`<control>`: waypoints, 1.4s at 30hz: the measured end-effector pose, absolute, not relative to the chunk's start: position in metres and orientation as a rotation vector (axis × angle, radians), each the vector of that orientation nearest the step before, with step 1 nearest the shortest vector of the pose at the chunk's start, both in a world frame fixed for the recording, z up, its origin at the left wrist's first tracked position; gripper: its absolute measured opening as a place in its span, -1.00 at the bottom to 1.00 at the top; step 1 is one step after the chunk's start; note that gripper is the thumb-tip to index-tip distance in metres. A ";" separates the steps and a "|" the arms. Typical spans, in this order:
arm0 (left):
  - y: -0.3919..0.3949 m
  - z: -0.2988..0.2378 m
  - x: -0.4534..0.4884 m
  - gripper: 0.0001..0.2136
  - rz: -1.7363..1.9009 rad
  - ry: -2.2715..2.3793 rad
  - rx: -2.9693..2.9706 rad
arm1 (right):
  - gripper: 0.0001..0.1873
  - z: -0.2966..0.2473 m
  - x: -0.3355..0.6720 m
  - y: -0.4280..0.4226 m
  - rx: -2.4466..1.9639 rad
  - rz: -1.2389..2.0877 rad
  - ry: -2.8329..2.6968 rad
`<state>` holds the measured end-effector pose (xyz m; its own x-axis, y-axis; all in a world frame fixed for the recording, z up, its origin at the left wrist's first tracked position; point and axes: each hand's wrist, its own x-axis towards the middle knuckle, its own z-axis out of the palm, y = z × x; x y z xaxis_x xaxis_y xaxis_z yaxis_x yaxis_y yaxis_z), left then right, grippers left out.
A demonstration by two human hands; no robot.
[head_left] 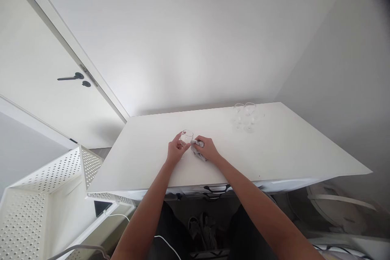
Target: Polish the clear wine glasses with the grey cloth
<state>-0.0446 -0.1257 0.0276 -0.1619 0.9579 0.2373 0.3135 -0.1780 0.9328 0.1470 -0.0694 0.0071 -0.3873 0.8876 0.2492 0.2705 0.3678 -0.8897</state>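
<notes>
My left hand (176, 148) is closed around the bowl of a clear wine glass (187, 135), which stands or is held upright over the white cabinet top. Its lower part is faint against the white surface, so I cannot tell whether the foot touches. In my right hand (208, 148) a grey cloth (198, 152) is gripped and pressed to the right side of the glass. Part of the cloth hangs below my fingers.
Several clear stemmed glasses (246, 115) stand at the back right of the white cabinet top (292, 142). The wall rises behind it. White perforated shelving (45, 183) and a door with a black handle (71, 77) are at left. Black drawer handles (217, 189) stick out in front.
</notes>
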 end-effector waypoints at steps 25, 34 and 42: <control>-0.126 0.029 -0.044 -0.39 1.477 1.445 1.452 | -0.79 0.010 0.147 -0.072 -0.995 1.005 -1.870; -0.120 0.040 -0.055 -0.36 1.522 1.058 0.948 | -0.67 0.006 0.148 -0.070 -0.933 1.009 -1.866; -0.121 0.035 -0.053 -0.44 1.474 1.187 1.170 | -0.82 0.015 0.150 -0.075 -0.680 1.049 -1.922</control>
